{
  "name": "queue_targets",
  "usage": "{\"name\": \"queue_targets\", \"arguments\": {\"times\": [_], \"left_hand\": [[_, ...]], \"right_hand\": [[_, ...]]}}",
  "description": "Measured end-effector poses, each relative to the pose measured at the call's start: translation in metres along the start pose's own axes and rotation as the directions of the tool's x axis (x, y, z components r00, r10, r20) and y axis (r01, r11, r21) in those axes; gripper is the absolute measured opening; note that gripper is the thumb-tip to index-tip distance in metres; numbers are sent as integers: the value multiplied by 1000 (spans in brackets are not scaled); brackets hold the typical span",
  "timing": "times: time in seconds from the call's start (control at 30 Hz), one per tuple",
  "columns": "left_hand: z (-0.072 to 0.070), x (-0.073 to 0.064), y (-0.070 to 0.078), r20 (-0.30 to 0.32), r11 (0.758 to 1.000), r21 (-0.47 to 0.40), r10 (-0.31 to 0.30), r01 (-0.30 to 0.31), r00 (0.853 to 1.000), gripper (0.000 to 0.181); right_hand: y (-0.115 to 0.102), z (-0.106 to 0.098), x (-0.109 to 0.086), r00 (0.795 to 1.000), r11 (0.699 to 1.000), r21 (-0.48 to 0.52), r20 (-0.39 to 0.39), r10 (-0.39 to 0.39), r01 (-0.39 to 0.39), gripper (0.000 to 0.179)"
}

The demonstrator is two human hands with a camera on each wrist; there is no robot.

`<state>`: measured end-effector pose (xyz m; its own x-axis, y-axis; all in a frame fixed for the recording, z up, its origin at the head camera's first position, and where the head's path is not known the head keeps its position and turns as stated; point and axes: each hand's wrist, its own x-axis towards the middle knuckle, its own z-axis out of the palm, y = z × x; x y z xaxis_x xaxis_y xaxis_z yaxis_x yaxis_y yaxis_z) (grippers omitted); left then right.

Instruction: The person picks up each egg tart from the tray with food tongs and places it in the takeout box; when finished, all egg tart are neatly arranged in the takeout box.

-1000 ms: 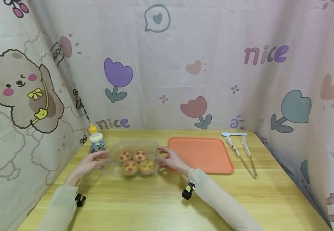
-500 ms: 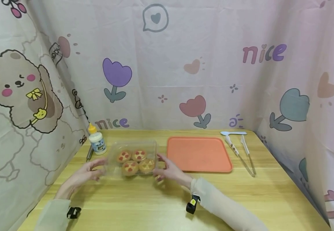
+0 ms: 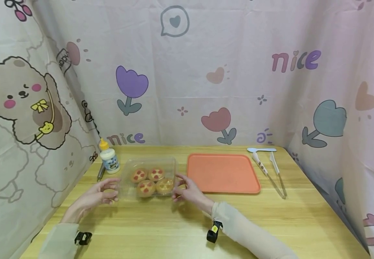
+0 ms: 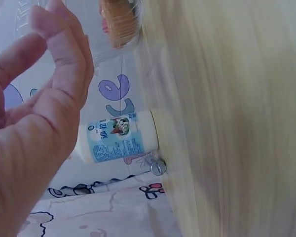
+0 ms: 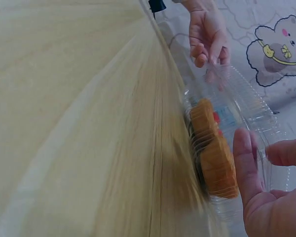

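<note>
A clear plastic food container (image 3: 127,169) lies on the table, its lid down over several small round pastries (image 3: 146,188) topped with red and yellow pieces. At its left edge my left hand (image 3: 93,198) has thumb and fingertips on the rim. My right hand (image 3: 191,192) grips the opposite edge near the front corner. In the right wrist view my right hand (image 5: 271,192) has the clear rim of the container (image 5: 237,98) between thumb and finger. The left wrist view catches my left hand (image 4: 44,89) close up, fingertips overlapping the container (image 4: 98,44).
An orange tray (image 3: 222,174) lies right of the container. Beyond it are white-handled tongs (image 3: 272,176) and a pale blue spoon (image 3: 262,150). A yellow-capped bottle (image 3: 110,160) stands at back left beside a metal rod (image 3: 101,172). Printed curtains (image 3: 180,72) border the table.
Both hands have slid toward the front along the container's sides, mostly in the first half second. The container stays where it was, and the hands have barely moved since.
</note>
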<state>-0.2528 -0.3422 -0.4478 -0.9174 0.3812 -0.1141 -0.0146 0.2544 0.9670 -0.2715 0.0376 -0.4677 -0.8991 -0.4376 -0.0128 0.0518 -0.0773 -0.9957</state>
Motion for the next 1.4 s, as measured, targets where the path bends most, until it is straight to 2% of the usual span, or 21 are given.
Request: {"name": "queue_targets", "arguments": {"times": [0.23,0.5,0.67,0.87,1.0,1.1,1.23,1.3,1.4], "left_hand": [[-2,3,4,-11,997,-79,-12,12,1000,64],[-2,6,6,2,982,-185,-38,37,999,58],[-2,6,8,15,982,-186,-40,42,999,60],[-3,4,7,16,984,-174,-45,47,999,59],[-4,3,7,-3,994,-95,-60,60,998,62],[-4,3,11,-32,997,14,-77,77,997,62],[-1,7,23,-132,983,163,-62,83,989,54],[2,10,30,-208,971,225,-33,80,977,53],[6,15,39,-319,951,299,26,75,948,51]], "right_hand": [[2,1,6,999,999,30,-33,18,-17,73],[3,-3,10,999,998,51,-20,34,-33,69],[5,-4,12,999,997,64,-35,41,-38,69],[4,-4,10,998,995,79,-12,54,-53,68],[5,-8,9,999,997,65,11,46,-47,67],[5,-14,7,999,999,22,30,43,-44,63],[3,-24,3,999,998,-51,46,26,-24,52],[2,-29,2,999,996,-89,47,16,-11,47],[-1,-36,1,999,991,-135,46,0,6,43]]}}
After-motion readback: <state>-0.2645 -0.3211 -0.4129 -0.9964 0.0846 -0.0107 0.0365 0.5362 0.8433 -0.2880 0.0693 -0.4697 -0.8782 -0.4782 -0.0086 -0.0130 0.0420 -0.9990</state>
